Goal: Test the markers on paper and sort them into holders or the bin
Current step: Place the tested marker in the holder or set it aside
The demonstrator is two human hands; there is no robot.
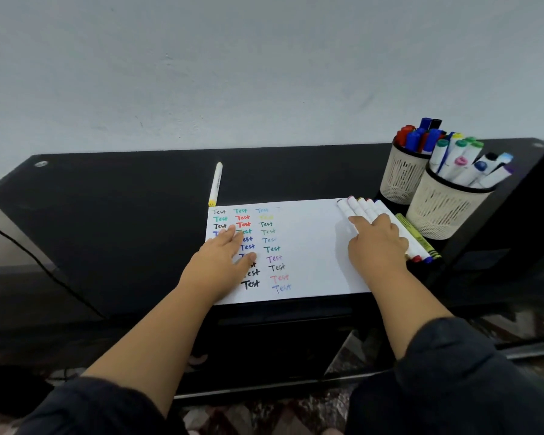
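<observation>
Paper (308,246): lies flat on the black desk (107,215), three columns of "Test" marks on its left half.
Left hand (223,259): your fingers lie straight, pressing the sheet's left edge; grip holds nothing.
Right hand (377,243): rests on the row of markers (363,208) at the sheet's right edge; whether its grip holds one, you cannot tell.
Loose marker (215,183): alone on the desk, just behind the paper's top left corner.
Holders: rear holder (401,177) and front holder (440,211), both holding markers, right of the paper.
Bin: not in view.
Handling, judged: markers are light, stiff, smooth, prone to roll; pinch one mid-barrel and lift it clear of its neighbours.
</observation>
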